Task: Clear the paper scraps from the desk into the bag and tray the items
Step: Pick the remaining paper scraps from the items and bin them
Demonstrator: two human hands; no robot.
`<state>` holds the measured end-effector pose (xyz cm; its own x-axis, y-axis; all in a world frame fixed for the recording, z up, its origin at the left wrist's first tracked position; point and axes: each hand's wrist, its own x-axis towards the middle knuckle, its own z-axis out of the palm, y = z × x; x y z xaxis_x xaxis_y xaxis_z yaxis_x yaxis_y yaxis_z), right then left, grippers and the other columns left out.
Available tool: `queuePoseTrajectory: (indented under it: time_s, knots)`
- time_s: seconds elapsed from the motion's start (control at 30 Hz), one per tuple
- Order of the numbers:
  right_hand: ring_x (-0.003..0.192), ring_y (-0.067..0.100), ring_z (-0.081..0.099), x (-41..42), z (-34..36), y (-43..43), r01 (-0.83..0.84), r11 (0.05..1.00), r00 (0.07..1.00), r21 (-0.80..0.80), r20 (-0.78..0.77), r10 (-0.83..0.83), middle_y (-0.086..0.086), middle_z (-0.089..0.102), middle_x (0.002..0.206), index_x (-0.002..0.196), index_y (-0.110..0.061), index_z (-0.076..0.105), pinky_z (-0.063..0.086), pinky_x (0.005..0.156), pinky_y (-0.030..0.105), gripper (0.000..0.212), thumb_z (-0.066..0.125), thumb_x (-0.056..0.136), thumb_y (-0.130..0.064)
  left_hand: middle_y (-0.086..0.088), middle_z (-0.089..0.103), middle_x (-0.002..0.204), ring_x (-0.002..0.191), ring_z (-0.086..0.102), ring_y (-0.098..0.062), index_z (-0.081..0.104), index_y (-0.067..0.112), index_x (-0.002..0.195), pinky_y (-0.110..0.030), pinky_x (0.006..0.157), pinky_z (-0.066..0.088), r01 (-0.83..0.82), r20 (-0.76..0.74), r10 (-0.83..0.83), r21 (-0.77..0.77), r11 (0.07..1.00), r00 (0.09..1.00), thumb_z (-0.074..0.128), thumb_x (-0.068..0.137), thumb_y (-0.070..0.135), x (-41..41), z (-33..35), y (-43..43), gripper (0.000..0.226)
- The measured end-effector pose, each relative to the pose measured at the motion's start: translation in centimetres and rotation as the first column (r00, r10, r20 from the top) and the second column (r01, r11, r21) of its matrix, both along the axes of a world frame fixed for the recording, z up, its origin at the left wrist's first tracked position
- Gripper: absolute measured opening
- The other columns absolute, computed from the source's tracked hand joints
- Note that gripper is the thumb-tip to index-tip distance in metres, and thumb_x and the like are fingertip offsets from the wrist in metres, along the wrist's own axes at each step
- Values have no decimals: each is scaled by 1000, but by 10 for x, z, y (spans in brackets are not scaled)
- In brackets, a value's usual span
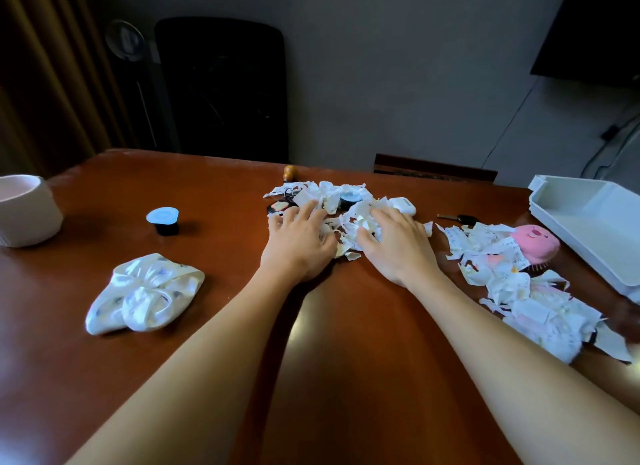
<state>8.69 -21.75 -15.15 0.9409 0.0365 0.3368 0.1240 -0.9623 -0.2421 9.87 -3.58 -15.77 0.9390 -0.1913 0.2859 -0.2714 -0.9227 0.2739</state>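
A heap of torn white paper scraps [337,196] lies at the middle of the brown desk [214,326]. My left hand [299,241] and my right hand [394,241] rest on its near side, fingers spread over the scraps and gathering them between the hands. A second strip of scraps [512,284] runs along the right, half covering a pink brush [538,242]. In the middle heap sit a blue-lidded cup [349,198], a white earbud case [403,204] and a key fob [278,206]. The white tray [588,232] stands at the right edge. A folded white bag [145,293] lies on the left.
A second blue-lidded cup [163,220] stands left of centre. A pale round container [26,210] sits at the far left edge. A car key [459,218] lies beside the right scraps. A small brown knob-shaped object [291,172] sits behind the heap. A black chair [221,86] stands beyond the desk.
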Motion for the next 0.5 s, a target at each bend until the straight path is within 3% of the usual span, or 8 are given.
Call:
queuePoseTrajectory:
  time_s: [0.13, 0.33, 0.5]
  knots:
    - [128, 22, 41, -1, 4, 2, 17, 999, 1000, -41, -15, -18, 1, 52, 136, 134, -19, 54, 31, 106, 40, 49, 37, 96, -45, 2, 37, 149, 132, 34, -23, 44, 19, 140, -42, 112, 19, 12, 31, -11, -10, 1000, 999, 35, 97, 42, -1, 1, -1, 50]
    - [117, 22, 46, -4, 5, 2, 20, 999, 999, -43, 45, -18, 2, 56, 122, 127, -18, 57, 40, 96, 37, 43, 41, 95, -41, 0, 42, 135, 122, 33, -28, 54, 19, 126, -40, 105, 25, -16, 73, 16, 4, 1000, 997, 36, 97, 37, 1, -2, -1, 38]
    - [119, 23, 47, -6, 5, -1, 76, 997, 991, -23, 108, -74, 3, 57, 126, 129, -16, 55, 38, 98, 38, 46, 43, 94, -44, -2, 50, 122, 115, 36, -27, 55, 16, 115, -40, 97, 29, -60, 108, 65, -46, 997, 992, 40, 96, 30, -1, -1, -1, 28]
